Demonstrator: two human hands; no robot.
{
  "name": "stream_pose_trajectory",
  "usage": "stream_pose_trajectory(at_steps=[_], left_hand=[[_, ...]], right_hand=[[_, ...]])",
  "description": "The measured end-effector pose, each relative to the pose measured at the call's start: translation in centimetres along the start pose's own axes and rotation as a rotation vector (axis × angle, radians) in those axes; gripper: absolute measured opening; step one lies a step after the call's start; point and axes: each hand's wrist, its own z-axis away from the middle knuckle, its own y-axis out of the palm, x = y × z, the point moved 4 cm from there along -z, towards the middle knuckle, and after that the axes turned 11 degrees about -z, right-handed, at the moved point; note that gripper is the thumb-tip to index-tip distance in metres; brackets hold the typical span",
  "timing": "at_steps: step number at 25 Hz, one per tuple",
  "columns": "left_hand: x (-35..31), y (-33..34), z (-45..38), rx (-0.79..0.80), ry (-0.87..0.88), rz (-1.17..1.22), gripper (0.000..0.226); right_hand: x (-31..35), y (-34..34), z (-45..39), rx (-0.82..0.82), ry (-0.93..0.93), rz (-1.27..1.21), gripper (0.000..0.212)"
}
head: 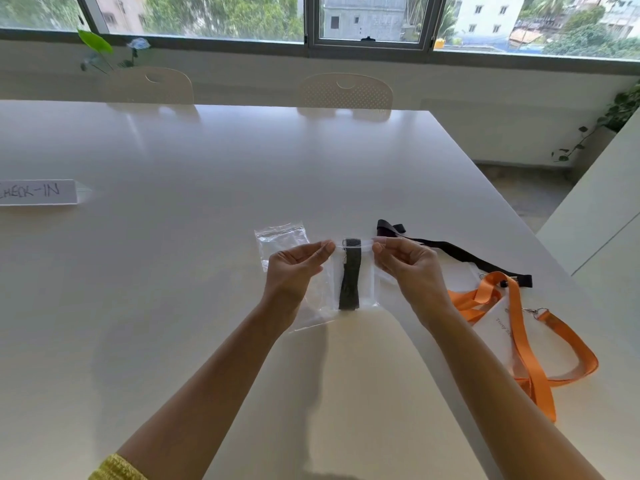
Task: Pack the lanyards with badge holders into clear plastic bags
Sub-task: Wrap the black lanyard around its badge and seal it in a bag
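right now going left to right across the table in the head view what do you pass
check-in sign → empty clear bag → left hand → held bag with a folded dark lanyard inside → right hand → orange lanyard with badge holder

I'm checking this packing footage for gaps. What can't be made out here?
All in the head view:
- Handwritten white sign: first letters cut by the left edge.
- White name card under the orange lanyard: print too small, partly covered.
- Held clear plastic bag: whether sealed, fingers cover its corners.
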Motion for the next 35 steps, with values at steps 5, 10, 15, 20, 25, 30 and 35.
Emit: stream_pose_trajectory(at_steps=[5, 10, 15, 20, 25, 30, 35], left_hand=[[0.1, -0.3, 0.1, -0.06, 0.026, -0.007, 0.03], [-0.4, -0.1, 0.0, -0.072, 0.089, 0.014, 0.026], [-0.6, 0.0, -0.1, -0.069, 0.116, 0.007, 0.025], [-0.9, 0.0, -0.5, 0.033, 0.132, 0.025, 0.02], [-1.3, -0.1, -1.0, 0.0, 0.141, 0.057, 0.009], [-1.9, -0.1, -1.6, -0.028, 0.178, 0.016, 0.004], [-2.2, 0.9, -2.4, -0.074, 0.154, 0.021, 0.012]], right_hand=[[0.5, -0.2, 0.3, -0.043, -0.018, -0.023, 0.022], [0.8, -0.3, 0.3, -0.096, -0.089, 0.025, 0.014], [0.6, -0.2, 0.2, -0.132, -0.147, 0.058, 0.01], [0.3, 0.0, -0.3, -0.099, -0.129, 0.037, 0.006], [0.4, 0.3, -1.0, -0.016, -0.086, 0.081, 0.012], [0.9, 0.4, -1.8, -0.042, -0.134, 0.199, 0.01], [0.8, 0.5, -2.8, -0.129, -0.172, 0.166, 0.014]])
